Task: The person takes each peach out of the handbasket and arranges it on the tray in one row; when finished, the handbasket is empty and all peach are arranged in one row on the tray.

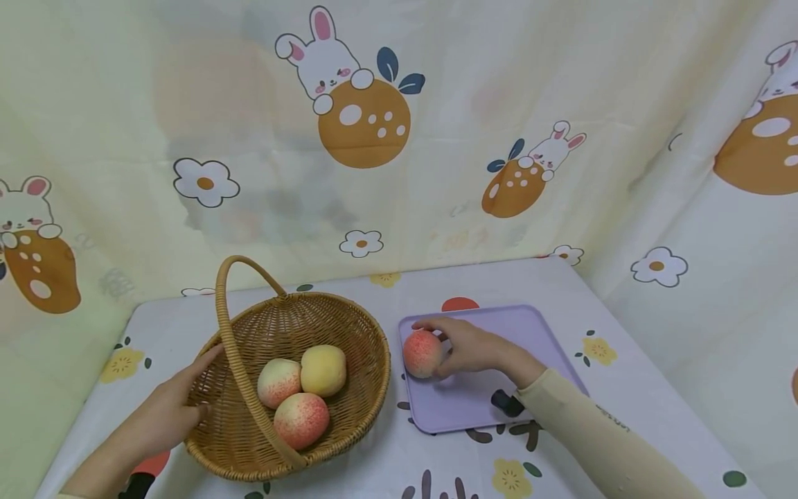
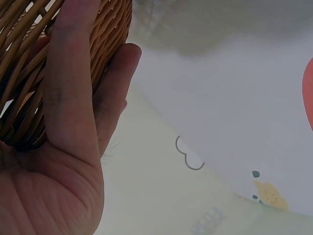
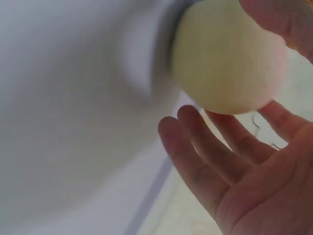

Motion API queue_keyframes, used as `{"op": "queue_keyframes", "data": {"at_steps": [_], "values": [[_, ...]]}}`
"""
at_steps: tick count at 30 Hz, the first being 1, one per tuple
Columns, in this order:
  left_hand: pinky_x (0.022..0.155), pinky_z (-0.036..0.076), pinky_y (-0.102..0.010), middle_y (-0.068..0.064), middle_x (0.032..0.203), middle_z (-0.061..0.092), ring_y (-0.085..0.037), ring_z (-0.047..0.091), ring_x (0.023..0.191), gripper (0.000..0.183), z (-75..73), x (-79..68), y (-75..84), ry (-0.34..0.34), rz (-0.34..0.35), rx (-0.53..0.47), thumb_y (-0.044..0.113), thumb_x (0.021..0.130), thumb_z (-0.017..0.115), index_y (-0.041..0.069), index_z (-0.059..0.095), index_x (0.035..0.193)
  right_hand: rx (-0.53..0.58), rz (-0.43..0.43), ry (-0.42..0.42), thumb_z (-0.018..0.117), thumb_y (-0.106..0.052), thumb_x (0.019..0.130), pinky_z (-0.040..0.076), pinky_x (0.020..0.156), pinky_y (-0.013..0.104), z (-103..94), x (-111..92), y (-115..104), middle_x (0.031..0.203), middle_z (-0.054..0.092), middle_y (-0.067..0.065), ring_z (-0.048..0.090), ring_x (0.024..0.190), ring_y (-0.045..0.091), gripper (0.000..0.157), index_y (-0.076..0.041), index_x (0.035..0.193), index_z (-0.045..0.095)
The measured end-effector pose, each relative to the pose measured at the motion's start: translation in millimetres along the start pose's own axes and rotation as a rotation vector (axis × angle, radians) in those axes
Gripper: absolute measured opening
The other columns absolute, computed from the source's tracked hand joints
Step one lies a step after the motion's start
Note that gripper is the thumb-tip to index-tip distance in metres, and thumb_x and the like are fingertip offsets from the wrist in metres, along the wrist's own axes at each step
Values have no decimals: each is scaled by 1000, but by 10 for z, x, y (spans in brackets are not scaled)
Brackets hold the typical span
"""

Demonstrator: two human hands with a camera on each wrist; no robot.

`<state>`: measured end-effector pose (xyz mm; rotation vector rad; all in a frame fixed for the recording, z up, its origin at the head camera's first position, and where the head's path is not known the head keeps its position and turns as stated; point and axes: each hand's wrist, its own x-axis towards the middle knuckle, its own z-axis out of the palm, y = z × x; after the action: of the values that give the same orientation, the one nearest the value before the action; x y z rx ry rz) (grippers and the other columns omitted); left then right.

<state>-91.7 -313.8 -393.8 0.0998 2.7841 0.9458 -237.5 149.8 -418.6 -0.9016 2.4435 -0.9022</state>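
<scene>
My right hand (image 1: 467,346) holds a red-flushed peach (image 1: 422,353) over the left edge of a lilac tray (image 1: 499,319). In the right wrist view its paler side (image 3: 222,63) shows between the thumb and the fingers. At the left, my left hand (image 1: 165,416) holds the side of a wicker basket (image 1: 364,339), its thumb over the rim. The left wrist view has long fingers (image 2: 73,93) lying along the woven wall (image 2: 29,78). Inside the basket lie a yellow peach (image 1: 323,371), a pale pink-speckled peach (image 1: 278,382) and a redder one (image 1: 302,421).
An arched handle (image 1: 231,353) stands up over the basket's left part. The table has a white cloth (image 1: 374,464) with printed flowers. Behind it hangs a curtain (image 1: 449,173) with rabbit prints, and more curtain lines both sides.
</scene>
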Motion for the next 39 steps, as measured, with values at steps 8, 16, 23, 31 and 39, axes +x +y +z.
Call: {"op": "queue_keyframes", "data": {"at_steps": [8, 16, 23, 31, 39], "values": [[98, 36, -74, -43, 151, 29, -63, 29, 135, 91, -8, 16, 11, 0, -6, 8, -6, 84, 62, 5, 16, 162, 46, -113, 117, 88, -20, 77, 44, 104, 54, -257, 23, -297, 156, 39, 7, 44, 138, 35, 99, -19, 158, 32], [98, 37, -74, -43, 152, 27, -63, 27, 136, 90, -14, 27, 1, -9, -16, -8, -6, 84, 62, 2, 16, 161, 231, -347, 293, 93, -21, 73, 41, 110, 45, -256, 234, -677, 160, 28, -8, 36, 143, 18, 111, -33, 160, 25], [99, 36, -74, -43, 152, 26, -63, 27, 136, 89, -18, 39, -6, -14, -19, -4, -7, 85, 61, 2, 16, 161, 243, -395, 260, 95, -21, 70, 42, 109, 41, -27, 421, -908, 159, 27, -6, 36, 143, 18, 117, -30, 162, 22], [97, 40, -71, -42, 153, 25, -62, 27, 137, 87, -12, 39, -12, -12, -4, -24, -7, 85, 58, 3, 17, 162, 151, -432, 129, 95, -22, 70, 40, 110, 49, 292, 605, -1147, 161, 22, -4, 33, 143, 20, 120, -26, 162, 18], [98, 38, -73, -40, 155, 22, -63, 24, 138, 87, -23, 43, -5, -30, -27, -44, -7, 86, 56, 4, 16, 162, -62, -384, 82, 95, -35, 69, 37, 112, 42, 468, 776, -1275, 162, 21, 3, 33, 144, 22, 125, -30, 163, 12]]}}
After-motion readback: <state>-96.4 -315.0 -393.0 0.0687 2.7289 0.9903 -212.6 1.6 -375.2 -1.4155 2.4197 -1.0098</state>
